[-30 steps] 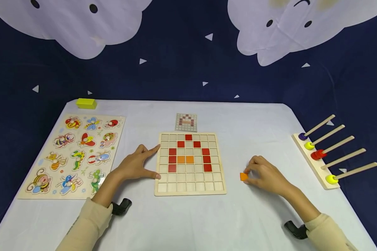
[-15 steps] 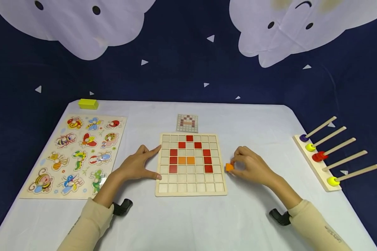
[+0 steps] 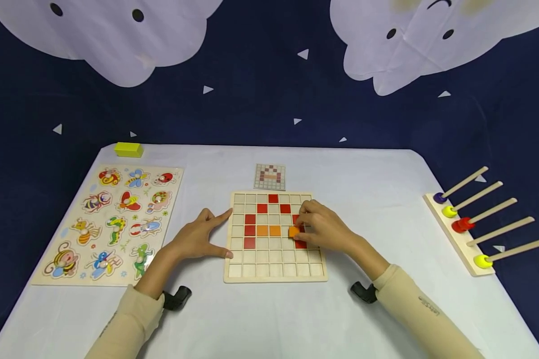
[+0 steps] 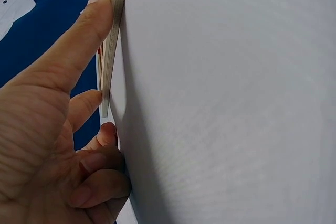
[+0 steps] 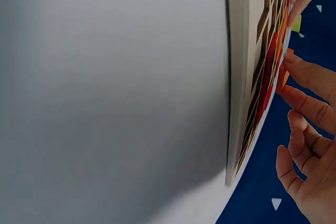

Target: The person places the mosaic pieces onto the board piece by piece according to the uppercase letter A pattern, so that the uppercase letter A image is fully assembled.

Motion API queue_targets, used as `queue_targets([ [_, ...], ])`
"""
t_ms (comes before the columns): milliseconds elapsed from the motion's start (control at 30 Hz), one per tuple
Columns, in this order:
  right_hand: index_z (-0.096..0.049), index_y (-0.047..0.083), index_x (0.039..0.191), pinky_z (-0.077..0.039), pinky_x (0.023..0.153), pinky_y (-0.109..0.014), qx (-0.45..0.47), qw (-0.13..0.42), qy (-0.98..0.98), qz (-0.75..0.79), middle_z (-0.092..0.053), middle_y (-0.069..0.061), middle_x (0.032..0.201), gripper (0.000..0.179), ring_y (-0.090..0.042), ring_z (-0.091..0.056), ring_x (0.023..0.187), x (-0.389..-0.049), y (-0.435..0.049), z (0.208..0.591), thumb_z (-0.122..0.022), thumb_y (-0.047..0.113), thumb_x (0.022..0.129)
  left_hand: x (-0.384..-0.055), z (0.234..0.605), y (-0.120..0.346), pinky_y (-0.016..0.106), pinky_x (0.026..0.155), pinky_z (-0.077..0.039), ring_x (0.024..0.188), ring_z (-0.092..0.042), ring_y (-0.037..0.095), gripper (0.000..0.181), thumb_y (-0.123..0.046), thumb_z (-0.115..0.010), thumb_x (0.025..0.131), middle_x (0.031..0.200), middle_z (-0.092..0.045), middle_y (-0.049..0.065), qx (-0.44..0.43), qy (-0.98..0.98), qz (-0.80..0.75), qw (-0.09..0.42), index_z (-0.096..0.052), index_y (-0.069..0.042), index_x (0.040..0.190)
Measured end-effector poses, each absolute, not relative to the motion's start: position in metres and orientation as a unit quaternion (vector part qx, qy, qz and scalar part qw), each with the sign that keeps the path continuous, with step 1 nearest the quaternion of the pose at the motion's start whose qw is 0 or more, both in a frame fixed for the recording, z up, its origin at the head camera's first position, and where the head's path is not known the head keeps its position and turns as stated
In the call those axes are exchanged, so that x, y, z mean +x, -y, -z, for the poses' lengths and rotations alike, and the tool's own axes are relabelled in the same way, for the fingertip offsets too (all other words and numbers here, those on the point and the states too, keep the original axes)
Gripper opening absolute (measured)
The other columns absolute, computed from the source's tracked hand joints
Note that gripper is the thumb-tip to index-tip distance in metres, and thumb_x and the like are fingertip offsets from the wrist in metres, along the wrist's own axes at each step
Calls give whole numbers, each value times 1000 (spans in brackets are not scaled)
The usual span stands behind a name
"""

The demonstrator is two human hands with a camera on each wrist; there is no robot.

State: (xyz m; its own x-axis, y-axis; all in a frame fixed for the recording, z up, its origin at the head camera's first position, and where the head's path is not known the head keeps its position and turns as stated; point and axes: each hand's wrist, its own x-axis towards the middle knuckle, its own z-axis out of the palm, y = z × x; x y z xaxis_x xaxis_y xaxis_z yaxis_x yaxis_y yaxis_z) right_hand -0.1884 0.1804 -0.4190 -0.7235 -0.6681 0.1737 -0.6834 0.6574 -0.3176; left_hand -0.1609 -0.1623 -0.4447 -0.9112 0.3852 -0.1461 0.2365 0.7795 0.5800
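A square wooden grid board (image 3: 276,279) lies mid-table, with red tiles (image 3: 249,230) in a peaked outline and two orange tiles (image 3: 268,231) side by side between them. Between thumb and index finger, my right hand (image 3: 325,227) pinches an orange cube-like tile (image 3: 293,232) over the board, just right of that orange pair. In the right wrist view the pinched tile (image 5: 284,74) is tilted above the grid. My left hand (image 3: 193,240) touches the board's left edge with outstretched thumb and index finger; its other fingers bend loosely. The right hand hides some red tiles.
A small pattern card (image 3: 270,177) lies behind the board. At left is an insect peg puzzle (image 3: 87,212), with a yellow-green block (image 3: 129,149) behind it. A wooden rod stand with coloured beads (image 3: 460,234) lies along the right side of the table.
My right hand has carried the orange tile leftward from the bare tabletop to above the board. The left hand stays at the board's left edge.
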Motion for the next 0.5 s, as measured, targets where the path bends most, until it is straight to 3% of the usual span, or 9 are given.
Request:
queue_targets([
  [500, -75, 8, 86, -45, 80, -34, 369, 6, 912, -182, -56, -1, 94, 18, -17, -48, 90, -192, -163, 424, -84, 23, 80, -160, 444, 163, 30, 63, -33, 69, -37, 17, 110, -53, -89, 64, 100, -39, 6, 165, -935, -287, 128, -37, -19, 154],
])
